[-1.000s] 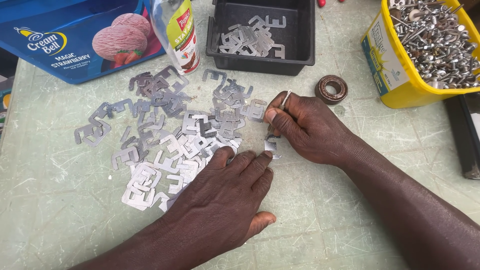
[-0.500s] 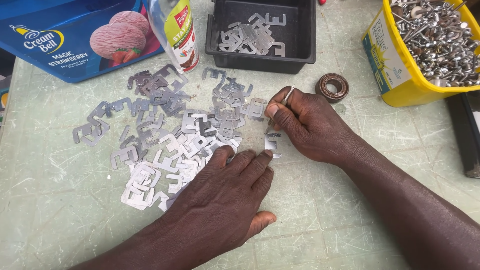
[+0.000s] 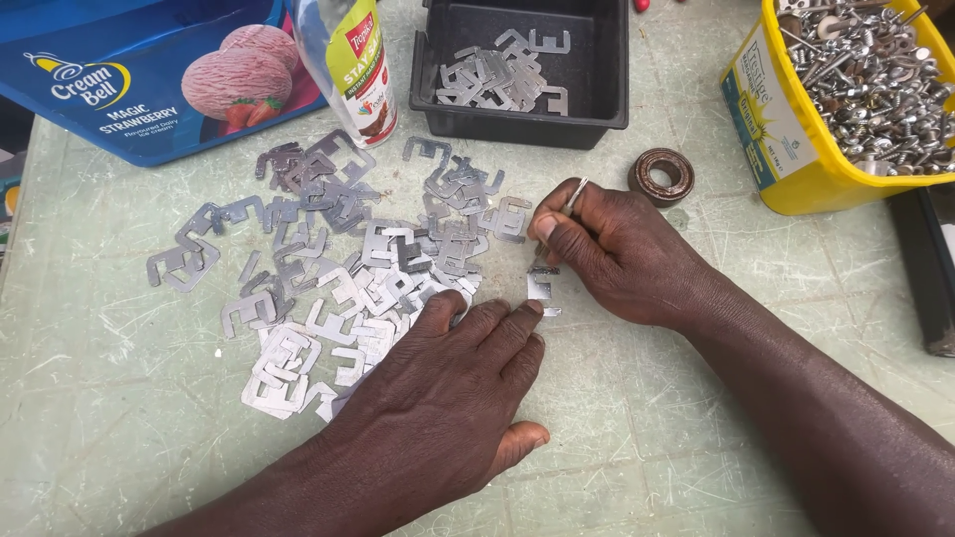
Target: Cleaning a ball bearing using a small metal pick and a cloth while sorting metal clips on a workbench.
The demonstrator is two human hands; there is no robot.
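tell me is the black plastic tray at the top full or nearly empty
Nearly empty: the black plastic tray holds only a small heap of flat silver metal clips, with bare floor showing around them.

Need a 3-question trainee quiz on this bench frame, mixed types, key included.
1. True or false: the black tray holds some metal clips.
2. Which hand pinches a thin tool? A) left hand B) right hand
3. Fill in: the bearing ring lies between the black tray and the ____ tub of screws.

Key: 1 true; 2 B; 3 yellow. The left hand lies flat, palm down, at the edge of the clip pile, its fingers next to one clip set apart under the right hand's tool.
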